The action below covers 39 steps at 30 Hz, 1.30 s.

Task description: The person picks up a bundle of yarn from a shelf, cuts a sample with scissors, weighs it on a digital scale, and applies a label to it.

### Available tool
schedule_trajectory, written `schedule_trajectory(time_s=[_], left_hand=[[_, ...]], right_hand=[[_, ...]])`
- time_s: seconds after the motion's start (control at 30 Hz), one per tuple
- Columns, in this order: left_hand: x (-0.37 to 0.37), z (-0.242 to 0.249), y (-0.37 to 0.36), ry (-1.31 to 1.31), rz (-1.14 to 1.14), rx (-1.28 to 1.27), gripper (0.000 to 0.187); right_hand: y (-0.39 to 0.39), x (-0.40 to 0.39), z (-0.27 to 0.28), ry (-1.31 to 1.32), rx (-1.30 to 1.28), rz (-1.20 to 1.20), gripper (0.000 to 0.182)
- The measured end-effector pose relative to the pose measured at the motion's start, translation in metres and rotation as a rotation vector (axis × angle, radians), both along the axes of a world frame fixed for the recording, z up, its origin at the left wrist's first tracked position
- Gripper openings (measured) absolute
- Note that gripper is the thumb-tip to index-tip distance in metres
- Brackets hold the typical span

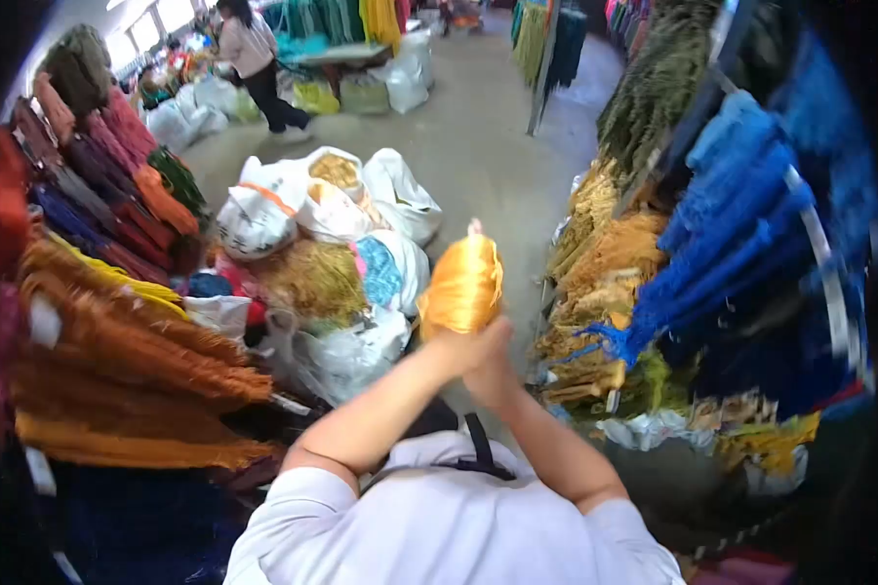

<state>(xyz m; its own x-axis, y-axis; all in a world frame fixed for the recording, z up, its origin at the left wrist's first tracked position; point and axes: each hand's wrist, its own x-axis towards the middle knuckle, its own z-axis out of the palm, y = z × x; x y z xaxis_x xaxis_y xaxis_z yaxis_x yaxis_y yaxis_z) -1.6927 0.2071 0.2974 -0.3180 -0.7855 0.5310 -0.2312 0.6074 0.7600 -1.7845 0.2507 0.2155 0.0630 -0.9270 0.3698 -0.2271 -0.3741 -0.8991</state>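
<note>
A cone of shiny golden-yellow thread [464, 285] stands out in front of my body, with a small pinkish tip at its far end. My left hand [451, 349] is at its near end, closed on it, the fingers mostly hidden by the thread. Pressed close beside it, my right hand [490, 363] also grips the near end. Motion blurs both hands, so single fingers are hard to make out.
White sacks [259, 219] and a clear plastic bag [346, 356] stand left of centre, around olive fibre [314, 278]. Orange-brown yarn [137, 341] hangs at left, blue yarn [741, 214] at right. A grey floor aisle [468, 127] runs between. A person [254, 58] walks far left.
</note>
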Motion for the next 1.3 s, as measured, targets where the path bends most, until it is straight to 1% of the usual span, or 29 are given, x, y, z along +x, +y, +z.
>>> schedule_trajectory(time_s=[0.07,0.13,0.17,0.23,0.33,0.37,0.43,0.47,0.5,0.53,0.57,0.63,0.67,0.73,0.77,0.8,0.83,0.87,0.93,0.97,1.0,1.03,1.07,1.1,1.13,1.17,1.2,1.27,1.3], left_hand=[[-0.007,0.016,-0.081,-0.136,0.102,-0.15,0.087],[-0.021,0.013,-0.167,-0.231,0.266,-0.248,0.089],[-0.025,0.01,-0.21,-0.234,0.311,-0.273,0.089],[-0.03,0.008,-0.297,-0.203,0.403,-0.303,0.087],[-0.039,0.001,-0.438,-0.072,0.375,-0.286,0.086],[-0.034,0.0,-0.485,-0.158,0.425,-0.244,0.086],[0.001,0.005,-0.57,-0.598,0.619,-0.221,0.082],[0.035,-0.012,-0.622,-0.636,0.647,-0.231,0.08],[0.076,-0.048,-0.676,-0.676,0.674,-0.24,0.078],[0.127,-0.099,-0.723,-0.698,0.771,-0.219,0.078],[0.16,-0.134,-0.764,-0.716,0.863,-0.198,0.078],[0.152,-0.144,-0.83,-0.433,0.722,0.128,0.08],[0.155,-0.149,-0.868,-0.449,0.746,-0.048,0.074],[0.143,-0.157,-0.948,0.044,0.43,0.434,0.071],[0.141,-0.213,-1.014,0.099,0.666,0.219,0.047],[0.136,-0.205,-1.052,0.324,0.579,0.466,0.052],[0.129,-0.176,-1.09,0.561,0.484,0.685,0.057],[0.115,-0.134,-1.121,0.703,0.65,0.815,0.06],[0.104,-0.118,-1.187,0.978,0.59,0.936,0.055],[0.095,-0.105,-1.217,0.458,0.695,0.658,0.051],[0.087,-0.086,-1.248,-0.062,0.775,0.376,0.057],[0.086,-0.089,-1.287,-0.329,0.835,0.079,0.059],[0.11,-0.058,-1.295,-0.119,0.671,-0.125,0.055],[0.141,-0.03,-1.307,0.117,0.739,-0.035,0.053],[0.179,-0.01,-1.319,0.364,0.786,0.049,0.051],[0.233,-0.004,-1.312,0.582,0.684,0.143,0.05],[0.288,-0.017,-1.309,0.59,0.711,0.11,0.05],[0.399,-0.069,-1.328,-0.588,1.317,-0.06,0.066],[0.44,-0.096,-1.354,-0.399,1.358,-0.016,0.069]], right_hand=[[-0.105,-0.004,0.02,-0.139,-0.06,0.206,0.042],[-0.205,-0.017,0.024,-0.029,-0.363,0.006,0.038],[-0.256,-0.025,0.02,-0.018,-0.37,0.019,0.038],[-0.368,-0.031,0.011,-0.151,-0.331,0.05,0.038],[-0.54,-0.049,0.01,-0.329,-0.255,0.095,0.038],[-0.588,-0.057,0.007,-0.386,-0.209,0.115,0.037],[-0.675,-0.06,-0.008,-0.536,-0.111,0.145,0.037],[-0.729,-0.107,-0.022,-0.501,-0.14,0.033,0.035],[-0.745,-0.138,0.02,-0.669,-0.065,0.323,0.036],[-0.787,-0.194,0.016,-0.676,0.28,0.092,0.037],[-0.825,-0.242,0.022,-0.859,0.484,0.251,0.034],[-0.881,-0.245,0.002,-0.63,0.333,-0.087,0.033],[-0.924,-0.246,-0.004,-0.611,0.289,-0.066,0.033],[-1.006,-0.258,-0.031,-0.64,0.297,0.044,0.035],[-1.048,-0.251,-0.037,-0.639,0.306,0.051,0.035],[-1.095,-0.236,-0.033,-0.632,0.235,-0.052,0.037],[-1.152,-0.215,-0.021,-0.624,0.152,-0.133,0.04],[-1.205,-0.188,-0.028,-0.783,0.121,-0.012,0.046],[-1.267,-0.103,0.004,-1.14,-0.094,1.046,0.052],[-1.298,-0.049,-0.002,-0.892,0.003,0.685,0.051],[-1.329,0.005,-0.005,-0.619,0.075,0.351,0.05],[-1.346,0.048,0.017,-0.359,-0.103,0.431,0.051],[-1.362,0.081,0.04,-0.11,-0.297,0.497,0.052],[-1.403,0.097,0.05,-0.123,-0.317,0.555,0.052],[-1.464,0.098,0.062,-0.368,-0.221,0.733,0.049],[-1.521,0.096,0.072,-0.607,-0.109,0.9,0.05],[-1.556,0.082,0.106,-0.592,0.262,1.207,0.05],[-1.65,0.112,0.075,-0.359,0.231,0.89,0.053],[-1.691,0.156,0.067,-0.446,0.27,0.804,0.051]])
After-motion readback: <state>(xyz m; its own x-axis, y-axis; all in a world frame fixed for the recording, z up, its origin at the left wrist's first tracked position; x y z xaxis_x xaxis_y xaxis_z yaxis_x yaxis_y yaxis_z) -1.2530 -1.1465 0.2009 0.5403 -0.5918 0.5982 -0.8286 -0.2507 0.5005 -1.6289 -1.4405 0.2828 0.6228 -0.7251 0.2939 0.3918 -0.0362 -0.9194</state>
